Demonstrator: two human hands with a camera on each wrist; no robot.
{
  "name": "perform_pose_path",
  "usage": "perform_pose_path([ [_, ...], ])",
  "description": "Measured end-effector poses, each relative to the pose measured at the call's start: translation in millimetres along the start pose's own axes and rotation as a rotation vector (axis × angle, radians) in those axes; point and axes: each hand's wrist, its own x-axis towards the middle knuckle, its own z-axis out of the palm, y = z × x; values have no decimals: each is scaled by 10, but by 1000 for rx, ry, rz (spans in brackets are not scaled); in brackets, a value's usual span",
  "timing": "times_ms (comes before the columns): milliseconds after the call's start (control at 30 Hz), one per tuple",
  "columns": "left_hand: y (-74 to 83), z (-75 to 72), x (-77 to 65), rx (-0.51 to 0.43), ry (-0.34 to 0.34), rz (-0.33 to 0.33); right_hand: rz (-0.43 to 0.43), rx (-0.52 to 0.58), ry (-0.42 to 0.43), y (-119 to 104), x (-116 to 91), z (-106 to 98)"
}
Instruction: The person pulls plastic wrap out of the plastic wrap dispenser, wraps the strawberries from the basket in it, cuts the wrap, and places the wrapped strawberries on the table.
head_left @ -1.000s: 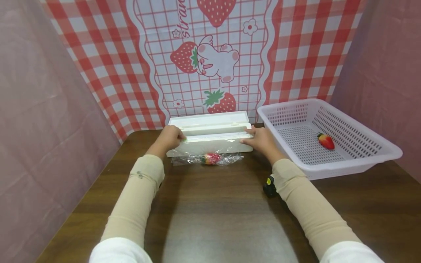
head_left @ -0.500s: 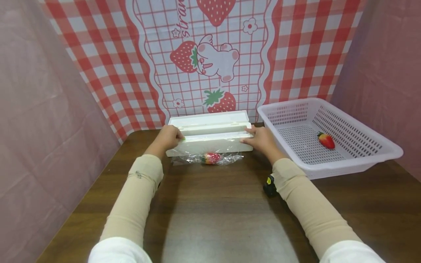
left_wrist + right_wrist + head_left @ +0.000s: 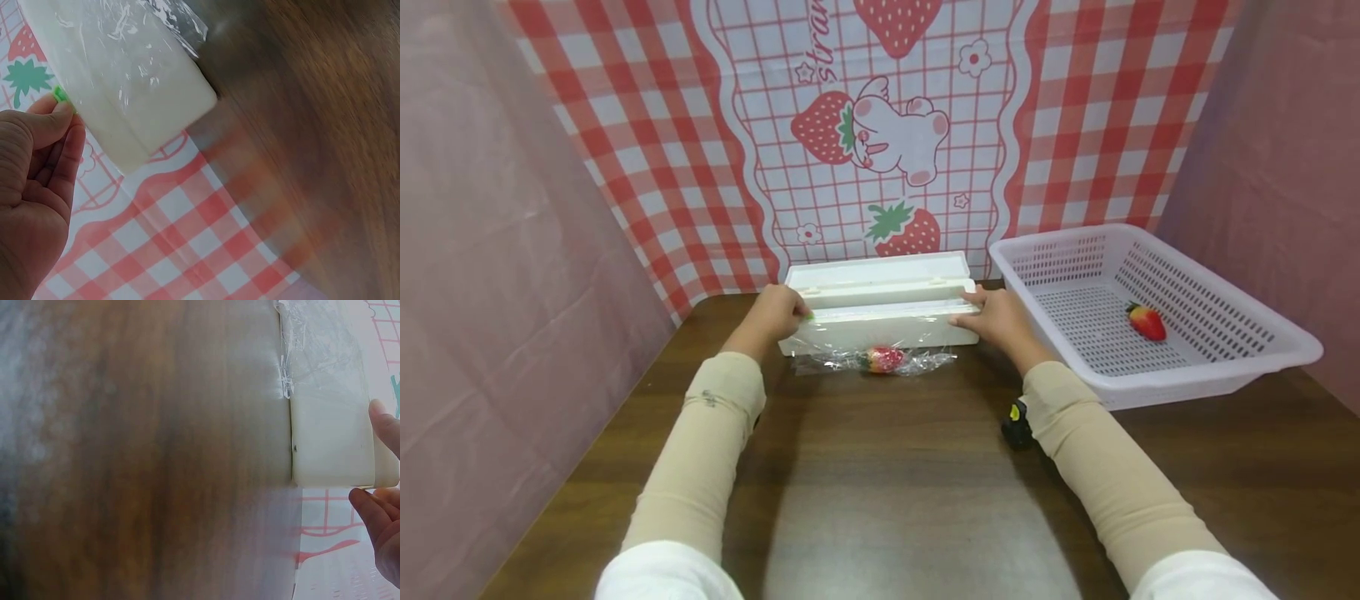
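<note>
A long white cling film dispenser box (image 3: 880,331) lies at the back of the table with its lid (image 3: 880,268) raised. My left hand (image 3: 775,315) pinches a small green slider (image 3: 60,95) on the box's upper front edge, near the left end. At the other end, my right hand (image 3: 1000,321) grips the box, thumb on the edge and fingers around its end in the right wrist view. Clear cling film (image 3: 831,360) drapes down the box's front onto the table. A red strawberry (image 3: 885,360) sits under or within that film; which one I cannot tell.
To the right stands a white perforated plastic basket (image 3: 1195,385) with one strawberry (image 3: 1146,322) inside. A strawberry-print checked cloth (image 3: 685,167) hangs behind the box. Pinkish fabric (image 3: 497,250) borders the wooden table (image 3: 880,467) at both sides.
My left hand has slid a little to the left along the box's edge, with the green slider in its fingers. The right hand, box and strawberries stay in place.
</note>
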Motion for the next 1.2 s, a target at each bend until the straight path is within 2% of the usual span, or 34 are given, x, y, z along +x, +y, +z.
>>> perform_pose_path([
  [133, -53, -22, -32, -7, 5, -17, 2, 1, 3, 3, -2, 0],
  [600, -191, -53, -84, 33, 40, 27, 6, 6, -4, 26, 2, 2],
  [1200, -305, -73, -159, 0, 56, -13, 0, 13, 4, 9, -8, 2],
])
